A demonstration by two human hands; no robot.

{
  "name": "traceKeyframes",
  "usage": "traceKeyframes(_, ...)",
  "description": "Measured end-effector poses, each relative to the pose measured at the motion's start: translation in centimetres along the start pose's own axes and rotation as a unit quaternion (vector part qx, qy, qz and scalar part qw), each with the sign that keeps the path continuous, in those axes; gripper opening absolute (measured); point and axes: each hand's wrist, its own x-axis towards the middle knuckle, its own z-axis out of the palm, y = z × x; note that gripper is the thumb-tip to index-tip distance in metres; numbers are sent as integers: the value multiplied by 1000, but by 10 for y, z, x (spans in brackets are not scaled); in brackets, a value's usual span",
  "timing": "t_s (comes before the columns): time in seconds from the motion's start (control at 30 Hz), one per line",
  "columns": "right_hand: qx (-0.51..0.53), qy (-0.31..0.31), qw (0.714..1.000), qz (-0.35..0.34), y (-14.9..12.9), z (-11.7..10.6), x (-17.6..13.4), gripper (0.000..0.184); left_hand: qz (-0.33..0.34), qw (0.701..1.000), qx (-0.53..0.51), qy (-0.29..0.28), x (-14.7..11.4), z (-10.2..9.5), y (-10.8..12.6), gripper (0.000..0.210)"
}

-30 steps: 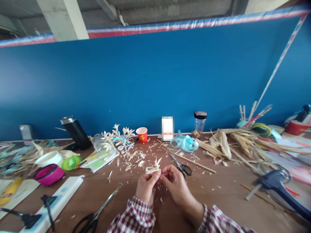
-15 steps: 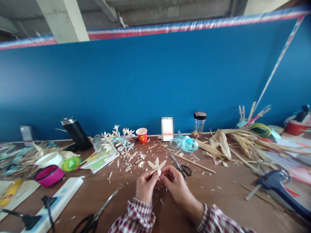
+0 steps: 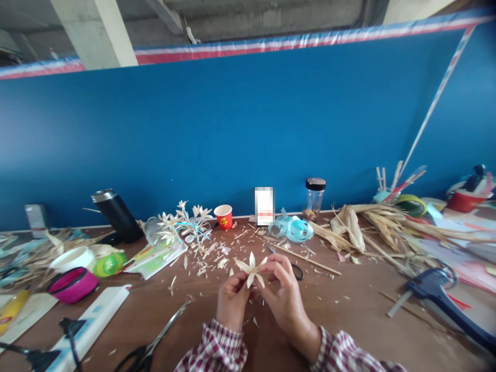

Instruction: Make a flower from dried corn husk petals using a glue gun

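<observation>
A pale corn husk flower (image 3: 251,270) with several pointed petals faces me above the table's middle. My left hand (image 3: 233,304) is closed, pinching the flower from below and the left; the flower's base is hidden behind the fingers. My right hand (image 3: 285,302) has bent fingers at the right-hand petals, with thumb and forefinger closed on the flower's edge. Behind the right hand lies a small pair of scissors (image 3: 297,272), partly covered by it. Larger scissors (image 3: 155,341) with black handles rest at the front left.
Husk scraps surround a bunch of finished flowers (image 3: 186,222), a red paper cup (image 3: 223,217) and light-blue ribbon (image 3: 294,229). A glue gun (image 3: 442,294) and dried husks (image 3: 351,227) lie right. Left are a power strip (image 3: 91,325), a magenta tape roll (image 3: 73,287) and a black bottle (image 3: 118,216).
The flower has turned so its petals spread towards me. My right fingers have lifted from low beside its base to its right petals. The view has shifted slightly.
</observation>
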Motion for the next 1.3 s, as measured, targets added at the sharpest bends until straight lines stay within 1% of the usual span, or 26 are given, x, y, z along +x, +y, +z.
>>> traceKeyframes(0.1,12,-2,1000,12,0,-1,0,10,-8,1000,2,-18,-1,1,-2,26)
traceKeyframes(0.23,10,0,1000,16,3,0,-2,11,-20,1000,13,-14,0,0,-4,26)
traceKeyframes(0.4,3,-14,999,29,5,1,-2,10,-4,1000,15,-21,-1,3,-1,26)
traceKeyframes(0.53,-2,-16,1000,10,6,-1,-1,13,15,999,29,1,-6,6,0,26)
traceKeyframes(0.67,10,-24,1000,1,8,-2,-1,15,49,996,71,28,-9,7,2,25)
traceKeyframes(0.73,14,-30,999,2,9,-3,-1,14,55,995,85,17,-10,6,5,25)
traceKeyframes(0.83,1,-31,999,-9,9,-5,1,12,41,994,94,-25,-8,3,9,28)
traceKeyframes(0.87,-8,-31,999,-14,9,-6,2,13,34,994,97,-31,-8,3,9,28)
traceKeyframes(0.97,-40,-42,998,-24,9,-8,3,15,36,994,104,-15,-8,3,8,29)
traceKeyframes(1.1,-68,-52,996,-36,10,-9,3,16,73,991,108,7,-9,5,5,27)
traceKeyframes(1.17,-78,-54,994,-47,11,-8,3,16,78,991,112,4,-9,5,4,26)
traceKeyframes(1.3,-83,-64,993,-54,11,-8,3,16,65,990,123,-15,-8,1,4,28)
